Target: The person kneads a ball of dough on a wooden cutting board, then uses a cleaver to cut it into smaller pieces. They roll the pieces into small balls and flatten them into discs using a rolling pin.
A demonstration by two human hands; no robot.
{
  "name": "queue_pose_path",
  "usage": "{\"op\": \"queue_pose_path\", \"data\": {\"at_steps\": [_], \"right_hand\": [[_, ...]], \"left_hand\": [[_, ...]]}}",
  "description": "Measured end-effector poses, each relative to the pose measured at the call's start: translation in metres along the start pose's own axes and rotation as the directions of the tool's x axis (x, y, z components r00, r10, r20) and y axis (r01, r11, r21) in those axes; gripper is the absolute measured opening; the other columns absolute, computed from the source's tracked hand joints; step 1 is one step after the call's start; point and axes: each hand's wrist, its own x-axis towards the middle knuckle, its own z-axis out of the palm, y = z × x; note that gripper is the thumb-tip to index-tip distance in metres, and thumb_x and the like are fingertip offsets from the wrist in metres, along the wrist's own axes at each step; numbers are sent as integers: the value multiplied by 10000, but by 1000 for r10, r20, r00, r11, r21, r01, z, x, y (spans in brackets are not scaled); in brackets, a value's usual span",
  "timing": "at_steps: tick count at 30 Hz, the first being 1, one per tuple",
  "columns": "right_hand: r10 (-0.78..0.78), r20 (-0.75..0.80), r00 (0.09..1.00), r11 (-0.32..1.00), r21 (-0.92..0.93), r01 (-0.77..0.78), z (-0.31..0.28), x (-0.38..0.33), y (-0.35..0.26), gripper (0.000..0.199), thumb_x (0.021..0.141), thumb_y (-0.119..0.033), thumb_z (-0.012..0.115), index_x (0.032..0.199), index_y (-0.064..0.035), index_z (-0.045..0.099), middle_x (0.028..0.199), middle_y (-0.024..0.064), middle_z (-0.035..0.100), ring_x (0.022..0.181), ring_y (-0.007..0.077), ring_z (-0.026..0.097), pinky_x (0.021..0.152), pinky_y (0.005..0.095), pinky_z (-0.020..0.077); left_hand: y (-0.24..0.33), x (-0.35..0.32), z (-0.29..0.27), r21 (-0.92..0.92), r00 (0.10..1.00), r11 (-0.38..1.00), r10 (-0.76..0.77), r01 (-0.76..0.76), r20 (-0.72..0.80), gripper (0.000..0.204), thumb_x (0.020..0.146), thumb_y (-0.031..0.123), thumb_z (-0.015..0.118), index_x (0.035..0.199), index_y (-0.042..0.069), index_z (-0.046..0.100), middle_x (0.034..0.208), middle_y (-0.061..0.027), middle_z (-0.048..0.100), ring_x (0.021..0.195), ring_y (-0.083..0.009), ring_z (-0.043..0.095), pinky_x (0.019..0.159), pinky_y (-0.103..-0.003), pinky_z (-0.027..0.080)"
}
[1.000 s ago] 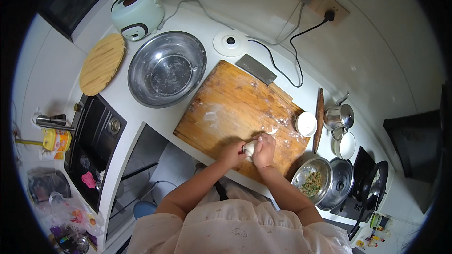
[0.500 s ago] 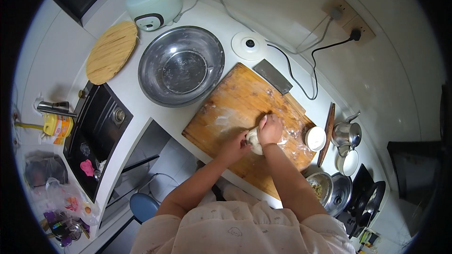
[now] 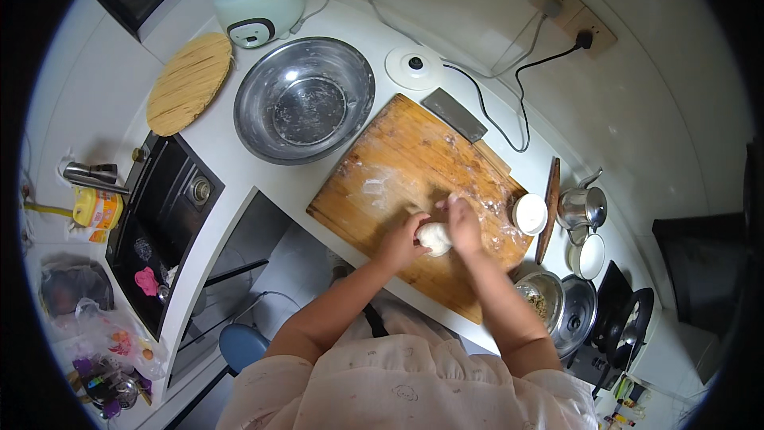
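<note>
Dough: a pale, rounded lump (image 3: 434, 239) on the floured wooden board (image 3: 374, 167), near its front edge and between the two hands; half a second ago the right hand covered part of it, and more of its top shows now.
Left hand: curled around the dough's left side, the left hand (image 3: 402, 240) has its thumb and fingers against it, much as in the earlier frame.
Right hand: slightly blurred, the right hand (image 3: 464, 225) is at the dough's right side – off the top it lay over before; whether it touches the dough, I cannot tell.
Metal bowl of mixture: the small bowl (image 3: 551, 280) is partly hidden by the right forearm (image 3: 509, 302); a second ago far more of its green-flecked contents showed.
Board's surroundings: on the white tabletop (image 3: 270, 175), a cleaver (image 3: 454, 115) lies along the far edge, with a rolling pin (image 3: 549, 211) to the right.
Yellow package: printed, beside the tap, the package (image 3: 98, 209) is too small to read.
Plastic bag: reddish marks on the bag (image 3: 119, 342) – no legible lettering.
</note>
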Motion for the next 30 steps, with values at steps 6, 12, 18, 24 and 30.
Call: {"op": "queue_pose_path", "data": {"at_steps": [6,12,18,24,30], "right_hand": [[-501,-56,864,798,-416,436,41,-61,0,184,817,-124,563,945,-42,666,963,169,609,930,358,544,869,442,432],[-462,26,887,750,-522,406,59,-23,-5,160,814,-127,523,870,-35,641,904,163,586,849,366,530,767,457,442],[-450,-54,891,712,-624,322,76,32,-10,156,794,-154,567,834,-26,648,918,154,603,869,345,547,768,440,457],[-403,-173,899,744,-633,212,85,81,-19,175,849,-164,525,908,-40,635,958,150,597,896,357,543,778,452,453],[-94,-210,973,964,226,142,56,87,9,333,1013,-286,429,1047,-23,632,1037,112,650,1033,240,597,930,344,433]], "left_hand": [[-11,-25,-33,377,978,903,205,-206,44,641,690,85,760,1277,134,509,1219,-117,510,1097,-330,536,895,-408,468],[-21,-28,-60,246,995,967,86,-73,-45,739,709,131,784,1367,114,449,1213,-120,510,1006,-299,557,885,-388,483],[-1,-4,-83,55,978,982,-186,182,91,798,758,257,763,1425,85,361,1413,-186,405,1254,-362,460,1000,-413,428],[6,14,-82,169,993,979,-118,117,-2,777,825,332,708,1439,51,325,1456,-215,355,1291,-371,424,1026,-419,400],[11,30,-71,287,999,957,-38,45,-30,661,907,327,620,1449,84,331,1492,-192,312,1326,-362,394,1026,-431,396]]}}
